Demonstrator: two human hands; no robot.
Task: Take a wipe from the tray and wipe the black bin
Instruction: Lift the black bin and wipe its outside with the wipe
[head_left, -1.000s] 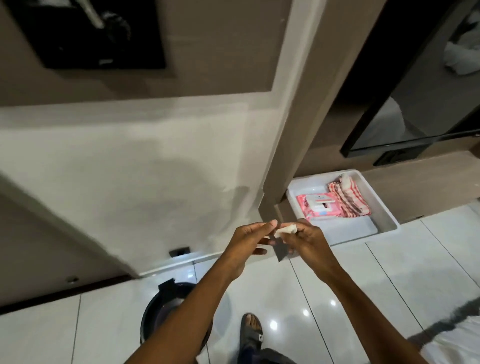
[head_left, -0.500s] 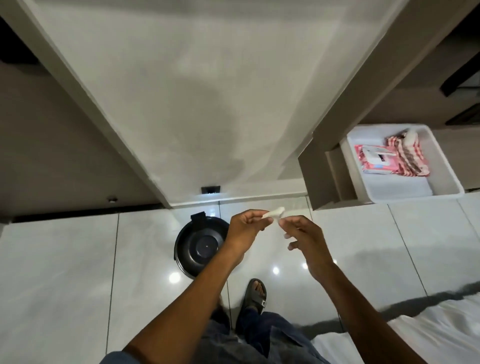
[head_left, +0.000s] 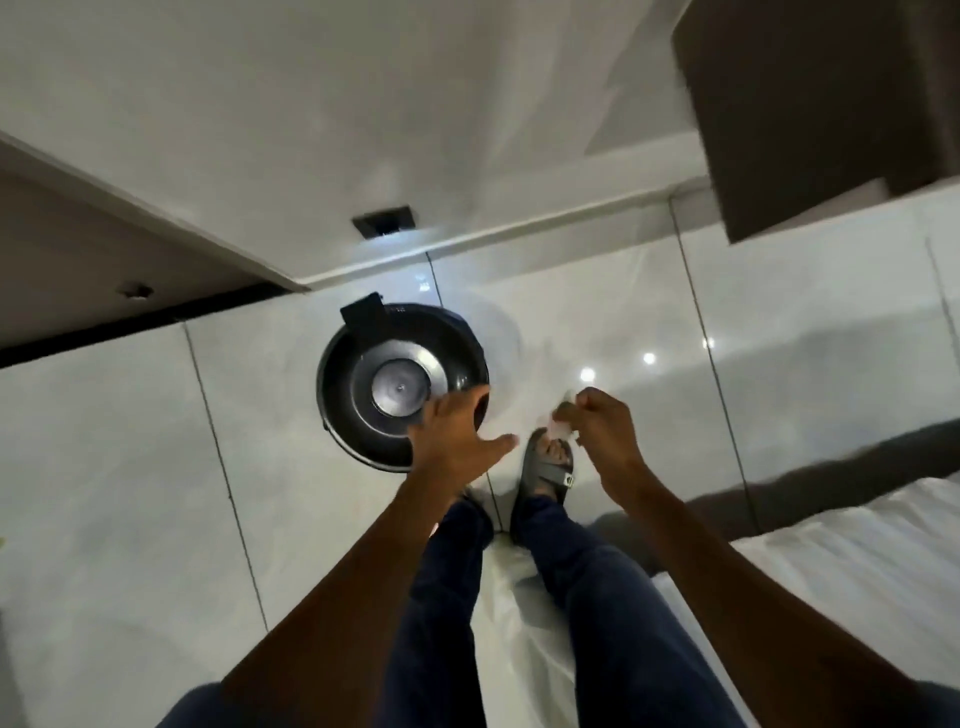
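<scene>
The round black bin (head_left: 363, 379) stands on the white tiled floor just below the wall, seen from straight above, with a black tab at its far rim. My left hand (head_left: 454, 434) hovers open over the bin's near right rim, fingers spread, holding nothing. My right hand (head_left: 597, 428) is to the right of the bin, closed on a small crumpled white wipe (head_left: 558, 423) that shows blurred at its fingertips. The tray is out of view.
My sandalled foot (head_left: 548, 470) and dark trousers are right below the hands. A brown cabinet (head_left: 810, 104) juts out at the upper right. A white bed edge (head_left: 857, 561) lies at the lower right. A dark wall socket (head_left: 384, 221) sits low above the bin.
The view has tilted down, so the tray has left the frame. My hands parted: the left let go of the wipe and moved over the bin, the right kept the wipe.
</scene>
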